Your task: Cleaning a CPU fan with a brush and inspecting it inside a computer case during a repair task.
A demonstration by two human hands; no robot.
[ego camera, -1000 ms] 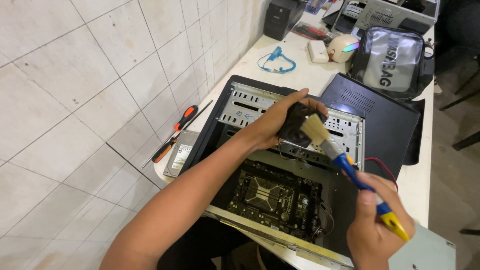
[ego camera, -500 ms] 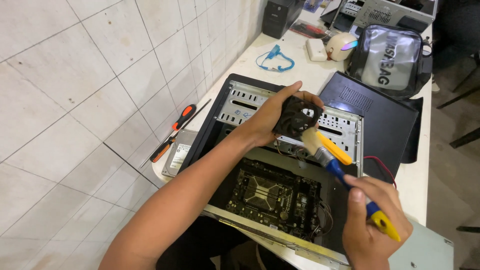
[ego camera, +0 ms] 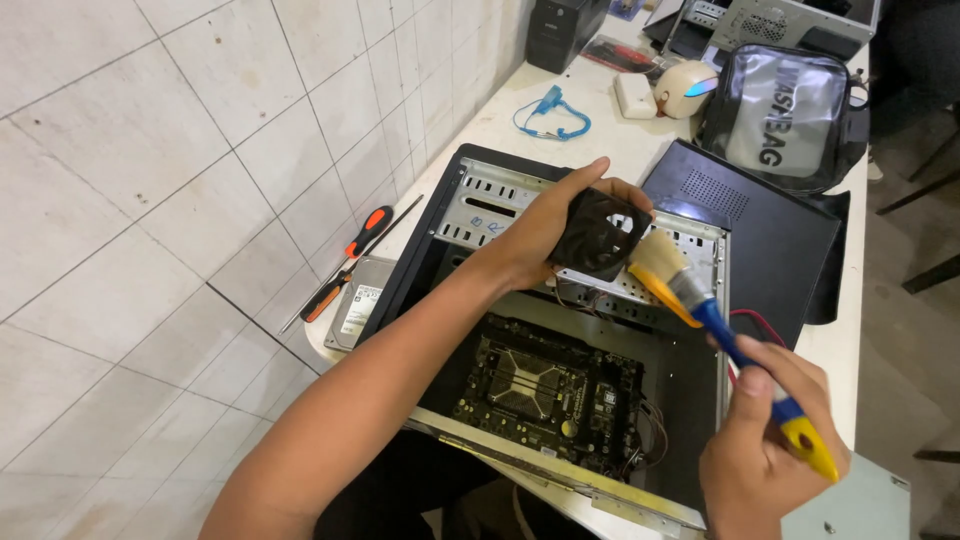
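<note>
Looking down from the head camera, the left hand (ego camera: pixel 545 232) has its grip closed around a square black plastic case fan (ego camera: pixel 600 235), held tilted above the rear of an open black desktop computer case (ego camera: pixel 560 340) that lies on its side on the white counter (ego camera: pixel 500 125). The fan's flat face is turned toward the right, where the brush meets it. The right hand (ego camera: pixel 765 450) is clenched around the blue-and-yellow handle of a paintbrush (ego camera: pixel 720 330) with pale bristles. The brush's long axis runs diagonally from the hand at lower right up to the bristles at upper left, which touch the fan's right edge. Inside the case, a dark motherboard (ego camera: pixel 545 385) sits below the fan. Left of the case lie an orange-and-black screwdriver (ego camera: pixel 355 250) and a grey hard drive (ego camera: pixel 360 310). Beyond the case, a detached black side panel (ego camera: pixel 750 230) lies flat, with a clear-fronted black pouch (ego camera: pixel 785 115), a coiled blue cable (ego camera: pixel 555 110) and a white mouse (ego camera: pixel 685 88) farther back.
</note>
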